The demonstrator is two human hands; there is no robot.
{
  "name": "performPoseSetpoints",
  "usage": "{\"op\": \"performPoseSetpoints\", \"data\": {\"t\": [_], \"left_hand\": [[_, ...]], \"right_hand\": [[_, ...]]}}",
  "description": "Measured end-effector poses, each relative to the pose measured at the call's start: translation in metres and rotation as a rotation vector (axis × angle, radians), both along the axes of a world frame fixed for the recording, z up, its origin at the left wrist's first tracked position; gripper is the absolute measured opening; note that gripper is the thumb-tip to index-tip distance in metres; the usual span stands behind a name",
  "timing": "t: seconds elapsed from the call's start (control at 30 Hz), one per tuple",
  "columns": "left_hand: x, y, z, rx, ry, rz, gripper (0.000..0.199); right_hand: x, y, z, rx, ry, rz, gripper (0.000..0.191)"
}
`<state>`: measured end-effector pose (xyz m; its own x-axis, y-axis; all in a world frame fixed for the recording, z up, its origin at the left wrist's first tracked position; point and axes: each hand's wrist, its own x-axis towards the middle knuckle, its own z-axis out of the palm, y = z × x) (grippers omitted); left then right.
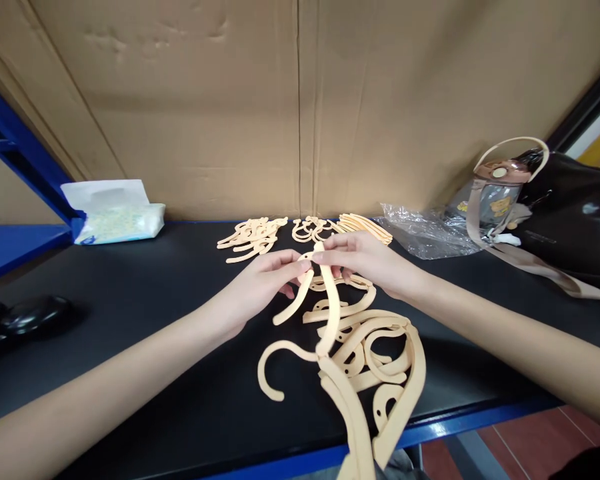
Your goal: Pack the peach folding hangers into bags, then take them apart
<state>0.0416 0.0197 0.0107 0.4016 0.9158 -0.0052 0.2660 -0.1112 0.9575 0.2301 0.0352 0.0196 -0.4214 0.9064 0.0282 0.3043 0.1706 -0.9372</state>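
Note:
My left hand (267, 283) is closed, pinching a short curved beige hanger piece (296, 303) near its holed end. Fingers of my right hand (363, 259) close on the top of a longer beige hanger arm (332, 303). Both parts meet between my fingertips, though my fingers partly hide the joint. Just below, a heap of beige folding hangers (414, 373) covers the near middle of the table, some lying over its front edge. A hanger hook (264, 373) curls out to the left of that heap.
Loose hooks (305, 231), curved parts (255, 235) and a stack of arms (367, 227) lie along the back of the black table (145, 320). A wipes pack (120, 220) stands back left. Clear plastic (425, 230), a strapped bottle (500, 193) and black bag (570, 220) sit right.

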Motion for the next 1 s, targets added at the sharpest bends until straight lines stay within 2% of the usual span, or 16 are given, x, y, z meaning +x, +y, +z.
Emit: {"op": "performPoseSetpoints", "data": {"t": [0.07, 0.13, 0.23, 0.3, 0.33, 0.37, 0.43, 0.5, 0.53, 0.6, 0.67, 0.73, 0.8, 0.87, 0.93, 1.0], "left_hand": [[0.004, -0.005, 0.003, -0.064, -0.022, -0.023, 0.027], [0.009, -0.014, 0.006, -0.092, 0.024, -0.071, 0.028], [0.016, -0.031, 0.009, -0.069, 0.117, -0.128, 0.03], [0.021, -0.042, 0.01, -0.035, 0.173, -0.127, 0.029], [0.023, -0.047, 0.011, -0.031, 0.189, -0.117, 0.029], [0.026, -0.05, 0.012, -0.034, 0.194, -0.108, 0.029], [0.031, -0.054, 0.014, -0.051, 0.192, -0.079, 0.029], [0.035, -0.055, 0.015, -0.042, 0.201, -0.046, 0.029], [0.036, -0.055, 0.015, -0.01, 0.216, -0.029, 0.029], [0.036, -0.052, 0.014, 0.082, 0.249, -0.002, 0.028], [0.035, -0.046, 0.013, 0.142, 0.247, 0.005, 0.027], [0.031, -0.034, 0.013, 0.12, 0.197, 0.022, 0.025], [0.027, -0.015, 0.015, 0.094, 0.147, 0.066, 0.024], [0.02, 0.01, 0.019, 0.158, 0.18, 0.133, 0.023], [0.012, 0.037, 0.024, 0.237, 0.257, 0.216, 0.025], [0.0, 0.064, 0.028, 0.274, 0.288, 0.295, 0.023]], "right_hand": [[0.006, -0.011, 0.0, 0.112, -0.089, -0.037, 0.02], [0.012, -0.025, -0.001, 0.337, -0.317, -0.059, 0.017], [0.017, -0.054, -0.006, 0.835, -0.761, -0.09, 0.022], [0.019, -0.072, -0.01, 1.162, -0.957, -0.103, 0.032], [0.02, -0.079, -0.012, 1.278, -1.017, -0.105, 0.036], [0.02, -0.083, -0.015, 1.355, -1.058, -0.107, 0.039], [0.021, -0.085, -0.018, 1.405, -1.104, -0.116, 0.044], [0.021, -0.079, -0.019, 1.33, -1.107, -0.138, 0.047], [0.021, -0.074, -0.018, 1.231, -1.092, -0.146, 0.045], [0.02, -0.063, -0.013, 0.935, -0.988, -0.146, 0.032], [0.02, -0.053, -0.007, 0.652, -0.776, -0.143, 0.023], [0.021, -0.045, -0.002, 0.442, -0.491, -0.137, 0.026], [0.022, -0.038, 0.0, 0.23, -0.209, -0.133, 0.026], [0.025, -0.033, -0.001, 0.025, 0.023, -0.125, 0.026], [0.028, -0.029, -0.003, -0.091, 0.193, -0.128, 0.027], [0.03, -0.027, -0.003, -0.142, 0.32, -0.124, 0.025]]}}
